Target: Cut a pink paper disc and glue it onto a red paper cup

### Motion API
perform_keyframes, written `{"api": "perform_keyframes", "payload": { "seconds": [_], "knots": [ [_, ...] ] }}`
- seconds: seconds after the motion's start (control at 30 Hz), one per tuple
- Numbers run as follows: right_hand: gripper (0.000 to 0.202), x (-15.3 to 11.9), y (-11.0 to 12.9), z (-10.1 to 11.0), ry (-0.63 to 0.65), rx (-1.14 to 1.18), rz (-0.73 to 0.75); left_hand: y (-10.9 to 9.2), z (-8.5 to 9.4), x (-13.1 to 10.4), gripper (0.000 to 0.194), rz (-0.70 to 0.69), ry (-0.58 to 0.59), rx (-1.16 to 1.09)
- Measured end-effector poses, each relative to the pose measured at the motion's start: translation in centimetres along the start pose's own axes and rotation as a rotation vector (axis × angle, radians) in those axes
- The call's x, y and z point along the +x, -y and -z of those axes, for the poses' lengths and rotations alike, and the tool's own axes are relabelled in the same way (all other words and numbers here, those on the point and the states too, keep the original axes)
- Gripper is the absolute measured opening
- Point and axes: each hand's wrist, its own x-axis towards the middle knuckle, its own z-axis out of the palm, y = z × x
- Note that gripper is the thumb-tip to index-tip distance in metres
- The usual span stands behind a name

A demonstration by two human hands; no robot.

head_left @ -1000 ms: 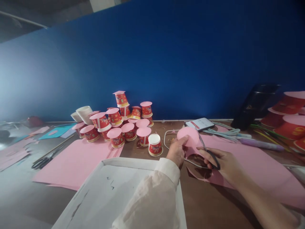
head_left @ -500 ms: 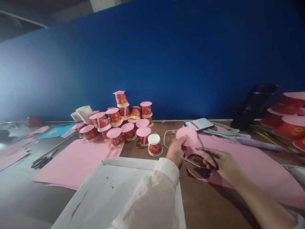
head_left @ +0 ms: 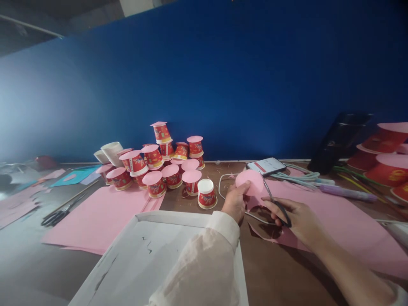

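Observation:
My left hand (head_left: 235, 203) pinches a pink paper disc (head_left: 250, 180) at its lower edge, thumb on top. Dark-handled scissors (head_left: 279, 211) are gripped in my right hand (head_left: 296, 216), their blades at the disc's right edge. Beneath both hands lies pink paper (head_left: 312, 212) with curved offcuts (head_left: 261, 233) near it. Left of my left hand stands an upturned red cup (head_left: 207, 194) with a bare white base. Several more red cups (head_left: 155, 186) topped with pink discs are grouped and stacked further left.
A white tray (head_left: 149, 255) sits in front, partly under my left sleeve. Behind my hands are a phone (head_left: 266, 166) and a pale cable (head_left: 299, 176). Pink sheets (head_left: 95, 216), another pair of scissors (head_left: 57, 216) and a stick lie left. A black bottle (head_left: 338, 142) and more red cups are right.

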Motion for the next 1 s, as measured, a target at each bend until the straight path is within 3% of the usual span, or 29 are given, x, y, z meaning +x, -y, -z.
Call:
{"api": "perform_keyframes", "payload": {
  "seconds": [0.33,1.0],
  "knots": [
    [0.058,-0.08,0.39,0.31,-0.031,-0.032,0.026,0.64,0.72,0.62,0.032,-0.018,0.102,0.116],
    [0.057,-0.13,0.41,0.25,-0.043,-0.045,0.033,0.54,0.77,0.71,0.025,-0.032,0.094,0.035]
  ]
}}
